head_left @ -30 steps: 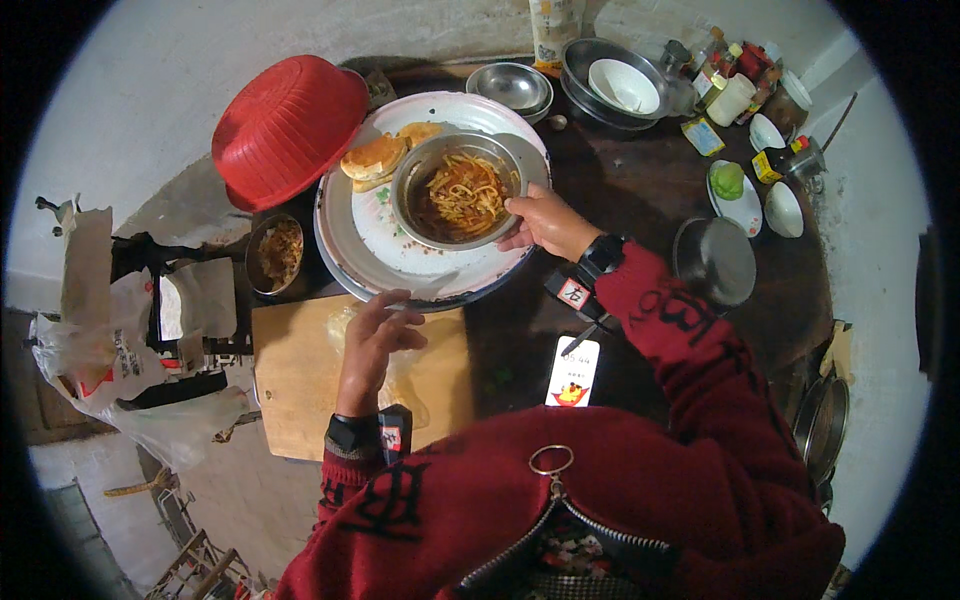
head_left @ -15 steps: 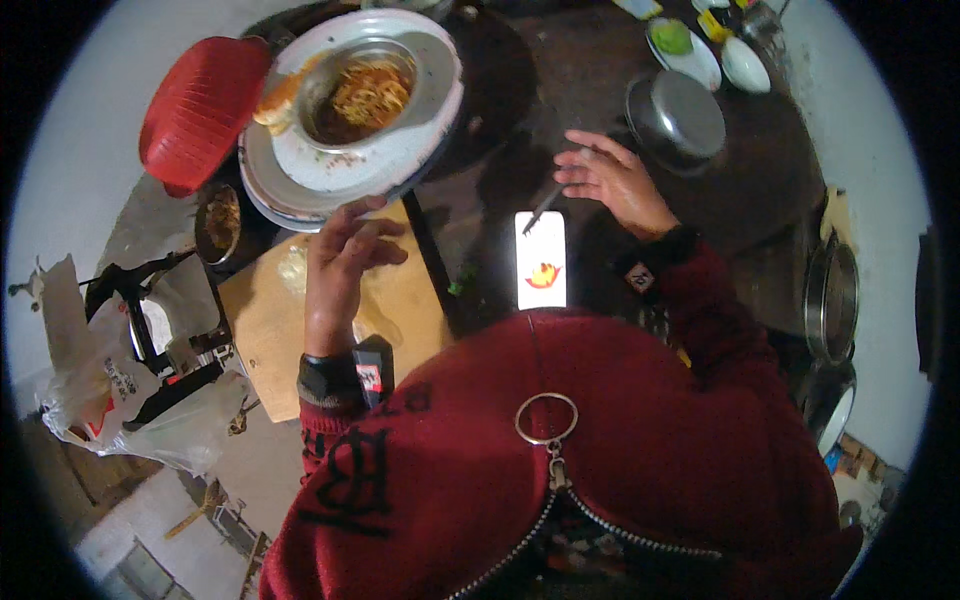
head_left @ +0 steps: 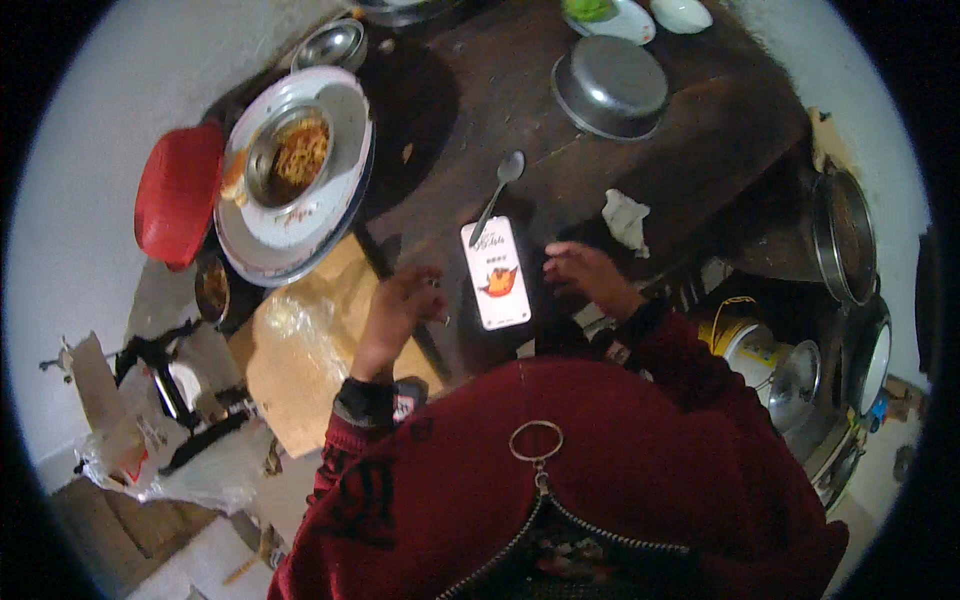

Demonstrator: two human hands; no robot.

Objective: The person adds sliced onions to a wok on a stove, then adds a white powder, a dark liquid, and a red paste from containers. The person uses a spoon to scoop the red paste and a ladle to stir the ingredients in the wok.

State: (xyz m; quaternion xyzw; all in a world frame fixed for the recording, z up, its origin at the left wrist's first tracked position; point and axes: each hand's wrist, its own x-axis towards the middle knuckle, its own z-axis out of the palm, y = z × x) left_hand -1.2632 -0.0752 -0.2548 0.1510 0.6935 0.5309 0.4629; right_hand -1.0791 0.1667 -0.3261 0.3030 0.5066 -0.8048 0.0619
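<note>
A phone (head_left: pixel 496 285) with a lit white screen lies on the dark table between my hands. My left hand (head_left: pixel 402 315) hovers left of it by the cutting board's edge, fingers loosely bent and apart, holding nothing. On the phone's other side my right hand (head_left: pixel 590 277) is also empty, its fingers spread toward the phone. A metal spoon (head_left: pixel 509 170) rests with its handle end over the phone's top edge and its bowl pointing away. Beyond my right hand lies a crumpled white tissue (head_left: pixel 626 220).
At left are a wooden board (head_left: pixel 290 385) with clear plastic film, a white enamel basin (head_left: pixel 345 130) holding a metal bowl of food (head_left: pixel 303 155), and a red plastic basket (head_left: pixel 178 195). An overturned metal bowl (head_left: pixel 612 85) sits far right. A yellow-and-white bucket (head_left: pixel 745 345) stands at right.
My right hand has drawn back from beside the spoon to the phone's right side. My left hand has come closer to the phone. The view has shifted, and the tissue now shows.
</note>
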